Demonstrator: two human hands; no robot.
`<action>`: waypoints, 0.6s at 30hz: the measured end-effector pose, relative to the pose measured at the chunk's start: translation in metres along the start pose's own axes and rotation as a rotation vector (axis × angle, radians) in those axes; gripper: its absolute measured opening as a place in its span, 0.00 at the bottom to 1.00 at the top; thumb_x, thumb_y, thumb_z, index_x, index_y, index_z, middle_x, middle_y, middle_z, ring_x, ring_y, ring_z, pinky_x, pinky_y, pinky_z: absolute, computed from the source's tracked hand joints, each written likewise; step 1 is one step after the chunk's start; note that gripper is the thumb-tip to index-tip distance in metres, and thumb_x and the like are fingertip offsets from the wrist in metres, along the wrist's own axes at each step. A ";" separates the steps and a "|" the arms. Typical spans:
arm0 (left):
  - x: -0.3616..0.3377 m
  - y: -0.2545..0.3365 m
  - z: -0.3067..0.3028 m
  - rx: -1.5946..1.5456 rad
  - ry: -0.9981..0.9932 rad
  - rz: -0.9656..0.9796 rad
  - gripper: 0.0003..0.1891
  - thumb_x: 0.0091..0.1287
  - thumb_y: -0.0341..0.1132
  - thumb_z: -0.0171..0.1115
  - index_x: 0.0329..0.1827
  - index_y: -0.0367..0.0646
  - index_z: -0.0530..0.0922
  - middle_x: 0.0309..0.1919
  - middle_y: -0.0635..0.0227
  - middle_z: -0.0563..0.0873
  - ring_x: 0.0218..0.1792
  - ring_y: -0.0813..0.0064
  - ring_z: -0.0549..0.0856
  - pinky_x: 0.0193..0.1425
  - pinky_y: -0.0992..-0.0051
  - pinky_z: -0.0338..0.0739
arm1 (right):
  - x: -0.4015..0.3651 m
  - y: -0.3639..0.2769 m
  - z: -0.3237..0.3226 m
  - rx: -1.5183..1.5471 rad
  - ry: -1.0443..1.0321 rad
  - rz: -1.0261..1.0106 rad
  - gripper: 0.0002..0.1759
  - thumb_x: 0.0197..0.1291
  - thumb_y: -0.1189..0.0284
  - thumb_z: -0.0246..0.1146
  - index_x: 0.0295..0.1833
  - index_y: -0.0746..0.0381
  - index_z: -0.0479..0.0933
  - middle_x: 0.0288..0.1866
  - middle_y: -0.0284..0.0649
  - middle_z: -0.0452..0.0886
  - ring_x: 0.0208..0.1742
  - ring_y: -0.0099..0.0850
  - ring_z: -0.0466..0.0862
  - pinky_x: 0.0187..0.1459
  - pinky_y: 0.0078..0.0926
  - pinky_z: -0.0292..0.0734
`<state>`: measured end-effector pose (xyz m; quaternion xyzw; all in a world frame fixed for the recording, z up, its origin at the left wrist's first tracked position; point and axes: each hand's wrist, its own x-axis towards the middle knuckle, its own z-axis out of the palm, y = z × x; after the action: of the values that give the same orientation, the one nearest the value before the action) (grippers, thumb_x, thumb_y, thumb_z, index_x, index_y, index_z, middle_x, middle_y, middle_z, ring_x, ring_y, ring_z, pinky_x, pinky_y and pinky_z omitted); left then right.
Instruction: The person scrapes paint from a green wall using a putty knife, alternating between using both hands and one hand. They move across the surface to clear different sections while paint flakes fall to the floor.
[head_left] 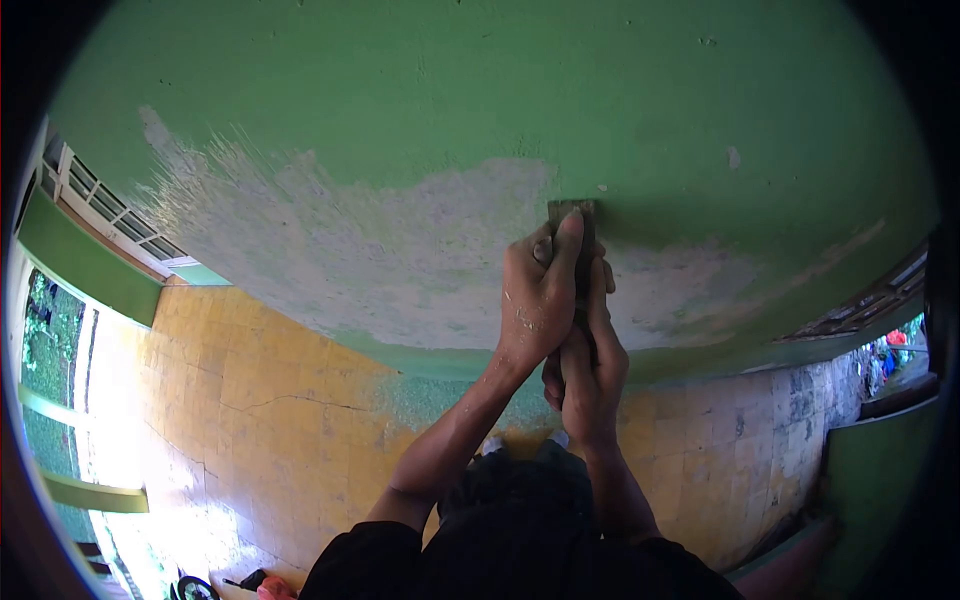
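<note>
Both of my hands are on a flat scraper (588, 212), its straight top edge against the green wall (640, 90). My left hand (538, 300) is closed on the upper part of the tool, thumb laid along the blade, with pale flecks on the skin. Lower down, my right hand (592, 385) wraps around the scraper's handle, which is mostly hidden by the fingers. A wide bare, whitish patch (400, 240) without green paint stretches left of the tool, and another stripped patch (680, 285) lies to its right.
Green paint flakes (410, 398) are scattered over the yellow tiled floor (280, 370) at the wall's foot. White-framed window panes (110, 205) are at left, and a vent-like opening (870, 300) is at right. A red item (275, 588) lies at the bottom left.
</note>
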<state>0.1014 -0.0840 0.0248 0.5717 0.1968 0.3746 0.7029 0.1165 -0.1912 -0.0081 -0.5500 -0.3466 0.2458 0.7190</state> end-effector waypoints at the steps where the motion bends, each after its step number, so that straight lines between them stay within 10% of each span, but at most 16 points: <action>1: -0.003 -0.006 -0.003 0.020 0.003 -0.007 0.22 0.84 0.43 0.51 0.36 0.32 0.78 0.21 0.63 0.84 0.24 0.78 0.83 0.30 0.74 0.77 | -0.002 0.004 0.000 -0.001 -0.006 0.016 0.35 0.76 0.80 0.43 0.86 0.64 0.47 0.30 0.31 0.78 0.18 0.12 0.66 0.19 0.17 0.63; 18: -0.006 -0.012 -0.012 0.074 0.035 -0.003 0.22 0.83 0.42 0.52 0.35 0.33 0.79 0.20 0.63 0.84 0.23 0.78 0.83 0.28 0.73 0.77 | -0.008 0.006 0.005 -0.028 -0.001 0.062 0.35 0.77 0.80 0.44 0.87 0.61 0.47 0.30 0.30 0.77 0.19 0.11 0.66 0.19 0.16 0.62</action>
<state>0.0933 -0.0814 0.0089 0.5904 0.2238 0.3757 0.6783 0.1076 -0.1924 -0.0150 -0.5705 -0.3332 0.2634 0.7030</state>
